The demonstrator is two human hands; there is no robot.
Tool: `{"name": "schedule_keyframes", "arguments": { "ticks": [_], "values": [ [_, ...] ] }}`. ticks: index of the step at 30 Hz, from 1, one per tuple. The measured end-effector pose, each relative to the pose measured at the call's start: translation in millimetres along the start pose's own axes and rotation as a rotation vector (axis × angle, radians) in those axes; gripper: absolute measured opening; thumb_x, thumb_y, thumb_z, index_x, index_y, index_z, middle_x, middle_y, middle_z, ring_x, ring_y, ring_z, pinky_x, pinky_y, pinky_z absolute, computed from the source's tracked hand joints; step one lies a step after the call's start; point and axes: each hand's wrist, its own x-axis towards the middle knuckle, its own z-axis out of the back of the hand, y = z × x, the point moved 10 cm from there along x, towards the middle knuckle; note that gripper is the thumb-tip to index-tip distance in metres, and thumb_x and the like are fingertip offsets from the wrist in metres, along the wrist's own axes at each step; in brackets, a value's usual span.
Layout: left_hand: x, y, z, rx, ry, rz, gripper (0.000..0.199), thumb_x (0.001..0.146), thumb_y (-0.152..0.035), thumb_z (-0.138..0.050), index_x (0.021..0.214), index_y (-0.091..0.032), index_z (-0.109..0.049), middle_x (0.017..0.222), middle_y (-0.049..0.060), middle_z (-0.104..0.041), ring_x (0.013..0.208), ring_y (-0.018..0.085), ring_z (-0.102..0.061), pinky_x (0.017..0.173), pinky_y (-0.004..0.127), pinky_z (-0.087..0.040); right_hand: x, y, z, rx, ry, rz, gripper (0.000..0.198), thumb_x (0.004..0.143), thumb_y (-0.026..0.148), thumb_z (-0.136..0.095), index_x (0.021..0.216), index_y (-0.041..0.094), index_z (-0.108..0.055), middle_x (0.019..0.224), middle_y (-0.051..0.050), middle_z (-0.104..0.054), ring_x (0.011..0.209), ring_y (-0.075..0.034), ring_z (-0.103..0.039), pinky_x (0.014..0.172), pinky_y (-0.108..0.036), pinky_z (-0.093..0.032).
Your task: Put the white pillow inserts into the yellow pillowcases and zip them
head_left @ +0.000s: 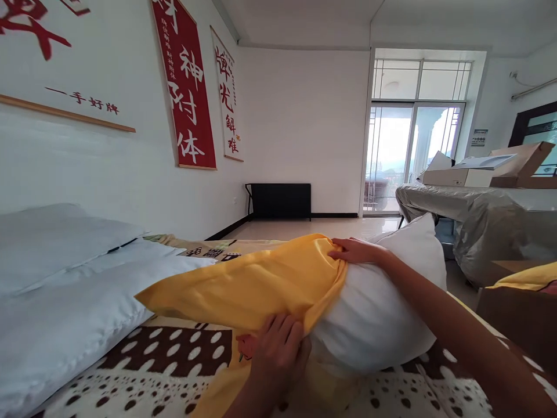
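A yellow pillowcase (252, 278) lies partly over one end of a white pillow (374, 319), its open edge around the pillow's left part. My left hand (281, 348) is closed on the near side of the pillowcase, with a small red printed figure beside the fingers. At the far side of the opening, my right hand (359, 251) grips the pillowcase edge, its forearm crossing above the pillow. The pillowcase's left end is flat and pointed. How far the pillow reaches inside is hidden.
White pillows (87, 290) lie at the left on the patterned brown-and-cream blanket (165, 354). A cardboard box (517, 313) with yellow fabric stands at the right. Behind it, a plastic-covered table (491, 215) carries opened boxes. A black panel (282, 201) stands near the far wall.
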Motion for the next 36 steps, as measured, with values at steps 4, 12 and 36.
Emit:
{"name": "schedule_keyframes", "arguments": {
  "ticks": [4, 12, 36],
  "values": [
    [-13, -16, -17, 0.018, 0.261, -0.167, 0.032, 0.084, -0.017, -0.050, 0.116, -0.017, -0.053, 0.096, 0.009, -0.060, 0.083, 0.020, -0.051, 0.078, 0.034, -0.039, 3, 0, -23, -0.046, -0.035, -0.033, 0.050, 0.086, 0.066, -0.038, 0.098, 0.024, -0.061, 0.089, -0.006, -0.066, 0.080, -0.021, -0.059, 0.069, -0.027, -0.038],
    [-63, -32, -32, 0.214, 0.421, -0.407, 0.029, 0.085, -0.042, -0.056, 0.106, -0.024, -0.062, 0.117, 0.002, -0.059, 0.109, 0.024, -0.045, 0.095, 0.040, -0.027, -6, 3, -22, -0.126, -0.116, -0.079, 0.045, 0.090, 0.060, -0.036, 0.102, 0.022, -0.059, 0.094, -0.006, -0.066, 0.087, -0.019, -0.060, 0.071, -0.025, -0.037],
    [-1, -51, -52, 0.044, 0.279, -0.511, 0.020, 0.091, -0.021, -0.044, 0.090, -0.020, -0.064, 0.115, 0.003, -0.064, 0.112, 0.018, -0.050, 0.081, 0.034, -0.037, -30, 35, 37, -0.443, -0.339, -0.196, 0.055, 0.097, 0.051, -0.022, 0.083, 0.021, -0.067, 0.081, -0.007, -0.071, 0.074, -0.020, -0.064, 0.065, -0.028, -0.034]
  ]
}}
